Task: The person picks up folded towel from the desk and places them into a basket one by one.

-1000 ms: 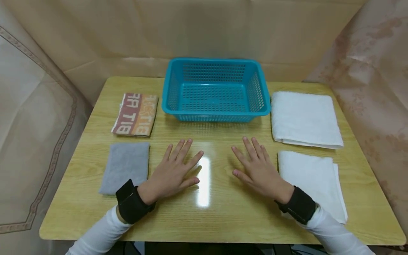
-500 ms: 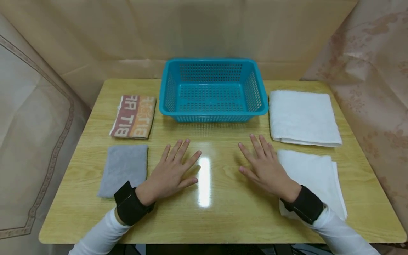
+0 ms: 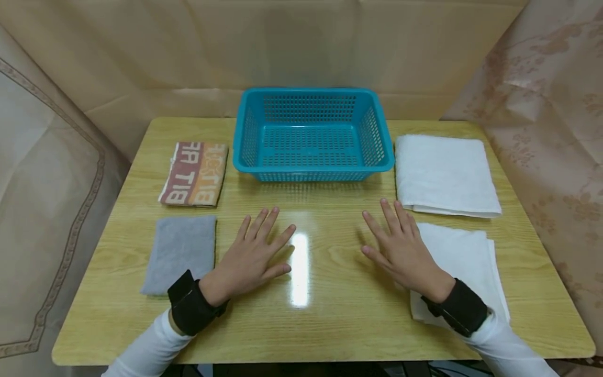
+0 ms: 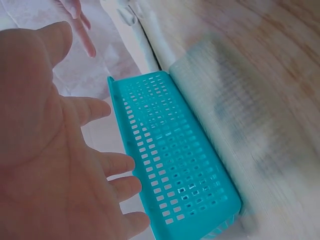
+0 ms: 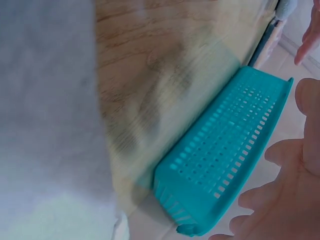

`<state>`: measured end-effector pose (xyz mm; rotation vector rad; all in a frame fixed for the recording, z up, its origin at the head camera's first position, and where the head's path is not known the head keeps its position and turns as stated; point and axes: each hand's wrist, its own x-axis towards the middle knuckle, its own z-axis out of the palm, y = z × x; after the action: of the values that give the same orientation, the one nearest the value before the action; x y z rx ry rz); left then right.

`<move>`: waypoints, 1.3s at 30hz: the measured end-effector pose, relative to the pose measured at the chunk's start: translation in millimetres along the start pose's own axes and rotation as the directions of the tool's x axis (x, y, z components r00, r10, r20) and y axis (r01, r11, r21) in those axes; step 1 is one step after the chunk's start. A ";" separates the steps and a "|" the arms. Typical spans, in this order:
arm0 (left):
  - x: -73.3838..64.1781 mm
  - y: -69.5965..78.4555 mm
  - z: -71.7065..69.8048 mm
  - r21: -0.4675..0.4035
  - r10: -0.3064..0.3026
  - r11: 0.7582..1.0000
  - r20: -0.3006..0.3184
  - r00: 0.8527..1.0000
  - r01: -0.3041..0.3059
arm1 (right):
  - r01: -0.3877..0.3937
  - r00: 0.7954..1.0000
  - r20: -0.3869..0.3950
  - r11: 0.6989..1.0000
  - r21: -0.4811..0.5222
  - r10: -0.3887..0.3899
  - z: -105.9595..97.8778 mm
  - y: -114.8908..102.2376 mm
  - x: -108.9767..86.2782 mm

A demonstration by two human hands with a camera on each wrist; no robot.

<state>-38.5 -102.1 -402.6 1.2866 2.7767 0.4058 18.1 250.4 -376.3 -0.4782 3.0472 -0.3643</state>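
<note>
My left hand (image 3: 249,259) hovers with spread, straight fingers over the table, just right of a folded grey towel (image 3: 181,251). Its palm and fingers show in the left wrist view, holding nothing. On the other side my right hand (image 3: 405,251), fingers also spread, is beside and partly above the lower folded white towel (image 3: 461,262). A second folded white towel (image 3: 445,175) lies beyond its fingertips. Behind the grey towel is a folded towel with brown and orange bands and pale letters (image 3: 193,175). A blue plastic basket (image 3: 313,170) with nothing in it stands at the back middle.
The wooden table (image 3: 330,335) has a glossy top with a bright light reflection. A beige cloth (image 3: 301,42) hangs behind it, and patterned cloths (image 3: 556,157) hang at the sides. Black bands circle both wrists.
My right hand has moved to the right, toward the white towels. The left hand holds almost the same place. The whole view has shifted slightly.
</note>
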 end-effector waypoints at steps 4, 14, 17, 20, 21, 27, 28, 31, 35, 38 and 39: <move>-0.7 -0.5 0.0 -0.004 -0.009 1.000 0.011 1.000 0.009 | -0.007 1.000 -0.008 1.000 -0.022 0.007 -1.4 2.0 -2.7; -0.7 -1.5 -1.7 -0.013 -0.016 1.000 0.015 1.000 0.016 | -0.064 0.998 -0.022 0.998 -0.028 0.063 -6.0 11.7 -13.1; -0.8 -1.2 -1.8 -0.010 -0.013 1.000 0.018 1.000 0.014 | -0.079 0.997 -0.026 0.997 -0.022 0.078 -7.1 14.7 -17.2; -1.0 -0.9 -1.8 -0.005 -0.009 1.000 0.015 1.000 0.009 | -0.096 0.995 -0.032 0.995 -0.015 0.096 -8.2 17.1 -21.1; -1.2 -0.9 -1.7 -0.005 -0.009 1.000 0.014 1.000 0.009 | -0.104 0.994 -0.032 0.995 -0.012 0.104 -8.6 17.8 -22.3; -1.8 0.0 -1.8 -0.010 -0.011 1.000 0.016 1.000 0.011 | -0.146 0.989 -0.028 0.989 -0.003 0.146 -11.4 21.4 -28.6; -1.9 0.2 -1.9 -0.011 -0.011 1.000 0.017 1.000 0.011 | -0.150 0.988 -0.028 0.989 -0.005 0.150 -11.7 22.1 -29.6; -1.9 0.8 -2.3 -0.012 -0.011 1.000 0.019 1.000 0.011 | -0.159 0.987 -0.027 0.987 -0.007 0.159 -12.8 24.2 -32.5; -1.4 1.3 -2.8 -0.005 -0.004 1.000 0.013 1.000 0.004 | -0.164 0.986 -0.043 0.986 -0.003 0.164 -14.0 26.7 -36.1; -0.3 1.1 -2.9 0.009 0.005 1.000 0.003 1.000 -0.005 | -0.161 0.985 -0.057 0.987 0.002 0.161 -14.5 28.0 -38.0; 0.1 1.1 -3.1 0.013 0.007 1.000 0.003 1.000 -0.007 | -0.160 0.985 -0.060 0.987 0.003 0.160 -14.6 28.5 -38.7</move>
<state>-38.3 -102.0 -399.4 1.2991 2.7778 0.3868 45.4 291.9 -368.9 -0.2233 3.1158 -0.3753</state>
